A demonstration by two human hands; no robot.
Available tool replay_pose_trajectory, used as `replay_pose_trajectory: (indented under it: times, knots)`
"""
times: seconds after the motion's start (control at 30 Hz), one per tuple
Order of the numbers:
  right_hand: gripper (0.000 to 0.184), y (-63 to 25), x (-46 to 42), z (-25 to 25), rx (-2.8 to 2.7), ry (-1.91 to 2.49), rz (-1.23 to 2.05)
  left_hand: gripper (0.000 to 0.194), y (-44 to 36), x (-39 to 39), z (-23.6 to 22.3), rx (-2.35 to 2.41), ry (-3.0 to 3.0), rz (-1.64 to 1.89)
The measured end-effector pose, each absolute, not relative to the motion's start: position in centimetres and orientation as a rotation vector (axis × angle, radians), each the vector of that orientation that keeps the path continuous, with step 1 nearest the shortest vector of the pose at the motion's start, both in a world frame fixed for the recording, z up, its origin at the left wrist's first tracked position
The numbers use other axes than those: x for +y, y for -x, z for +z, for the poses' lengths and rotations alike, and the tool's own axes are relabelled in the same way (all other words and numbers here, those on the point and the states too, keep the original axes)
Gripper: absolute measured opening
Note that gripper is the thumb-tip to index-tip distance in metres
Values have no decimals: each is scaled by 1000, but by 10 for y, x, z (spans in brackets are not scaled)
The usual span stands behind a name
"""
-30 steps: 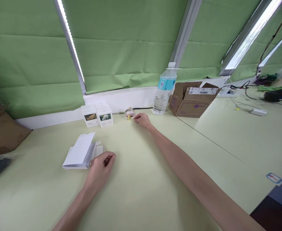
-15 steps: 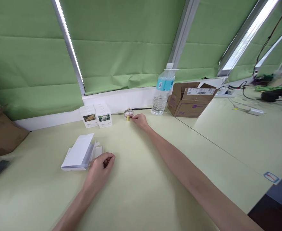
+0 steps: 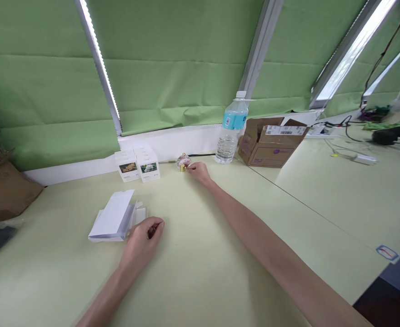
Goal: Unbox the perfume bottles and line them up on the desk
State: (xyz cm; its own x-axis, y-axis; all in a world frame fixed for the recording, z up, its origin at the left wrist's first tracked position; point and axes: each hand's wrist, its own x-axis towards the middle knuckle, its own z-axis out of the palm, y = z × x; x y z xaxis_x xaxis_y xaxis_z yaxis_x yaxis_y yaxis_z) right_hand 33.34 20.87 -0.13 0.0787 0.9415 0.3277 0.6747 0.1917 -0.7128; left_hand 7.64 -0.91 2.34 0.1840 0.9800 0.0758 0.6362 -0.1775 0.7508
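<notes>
My right hand (image 3: 200, 173) reaches to the back of the table, thumb and fingertips pinched at the side of a small gold cylinder (image 3: 182, 168). Right behind that sits a small round glass bottle (image 3: 183, 160) with a pinkish tint and a gold top. My left hand (image 3: 147, 235) rests on the table nearer to me, its fingers curled in and the thumb against the index finger, with nothing visible in them. Beside it on the left lies an opened white paper box (image 3: 113, 215) with loose flaps, its near right part covered by the hand.
Small white boxes with flower pictures (image 3: 137, 165) stand against the wall. A large water bottle (image 3: 232, 129) and an open cardboard box (image 3: 271, 143) are at the back right. A brown paper bag (image 3: 9, 193) stands at left. Cables and a white adapter (image 3: 364, 159) lie far right.
The view has shifted very slightly. Both hands, the gold cylinder and the boxes keep the same places on the table.
</notes>
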Motion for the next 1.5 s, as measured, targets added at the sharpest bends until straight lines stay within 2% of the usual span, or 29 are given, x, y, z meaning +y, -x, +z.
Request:
replay_pose_trajectory:
  times: [0.3, 0.47, 0.63, 0.77, 0.9, 1.07, 1.5]
  knots:
    - [39, -338, 186, 18, -1570, 1527, 526, 31, -77, -11, 11, 1434, -2135, 844]
    - [32, -310, 152, 36, -1670, 1423, 734, 33, -80, -20, 7, 1459, -2391, 874]
    - [27, -266, 96, 37, -1833, 1282, 979, 29, -65, -33, 33, 1470, -2606, 1074]
    - [23, -241, 60, 24, -1858, 1227, 1113, 30, -33, -39, 57, 1821, -2407, 1314]
    - [21, -230, 46, 10, -1792, 1226, 1142, 56, 1, -36, 50, 2111, -2047, 1104]
    - [17, -228, 46, 5, -1731, 1213, 1176, 76, 18, -27, 28, 1980, -1930, 821]
    - [21, -230, 43, 7, -1729, 1109, 1241, 69, 8, -30, 36, 2037, -1791, 881]
